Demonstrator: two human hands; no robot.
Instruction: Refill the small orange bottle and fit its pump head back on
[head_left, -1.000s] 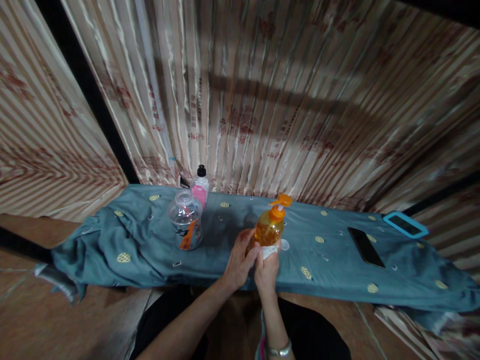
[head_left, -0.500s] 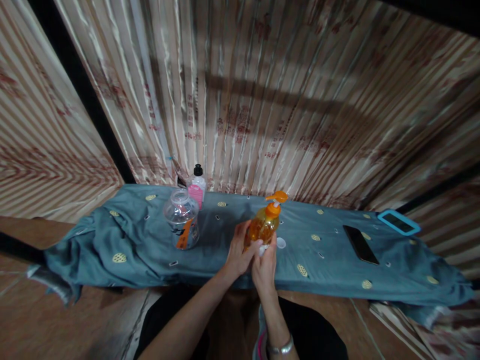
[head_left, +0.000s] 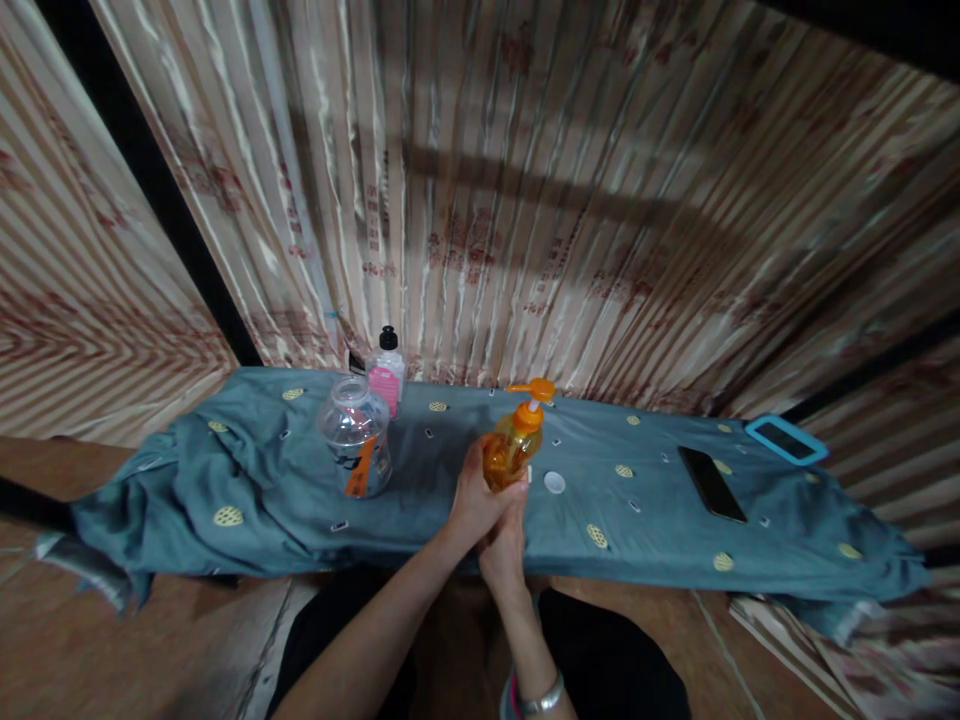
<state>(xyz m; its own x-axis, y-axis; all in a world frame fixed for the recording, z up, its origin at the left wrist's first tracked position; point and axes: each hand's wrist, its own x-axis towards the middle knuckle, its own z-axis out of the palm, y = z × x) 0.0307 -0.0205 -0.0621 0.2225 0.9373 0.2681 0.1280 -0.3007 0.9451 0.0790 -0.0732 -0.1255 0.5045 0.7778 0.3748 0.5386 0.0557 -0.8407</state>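
Note:
A pump bottle (head_left: 511, 450) of clear amber plastic, with an orange collar and pump head, is tilted a little to the right above the cloth. My left hand (head_left: 472, 500) wraps round its left side, thumb across the lower front. Closed at the bottle's base is my right hand (head_left: 504, 545), its fingers partly hidden behind the left thumb. A small white bit shows beside the bottle's lower right, too small to name. Close by on the cloth lies a round white disc (head_left: 554, 483).
A clear open-necked plastic jar (head_left: 354, 440) with an orange label stands left, before a pink-labelled bottle (head_left: 385, 385) with a black cap. At right lie a dark phone (head_left: 712, 484) and a blue-framed device (head_left: 786, 441) on the blue-green cloth (head_left: 450, 530). Striped curtain hangs behind.
The pump bottle and both hands have shifted slightly left, and the bottle stands more upright. My right hand has slid lower, under the left thumb. The whole view has drifted slightly.

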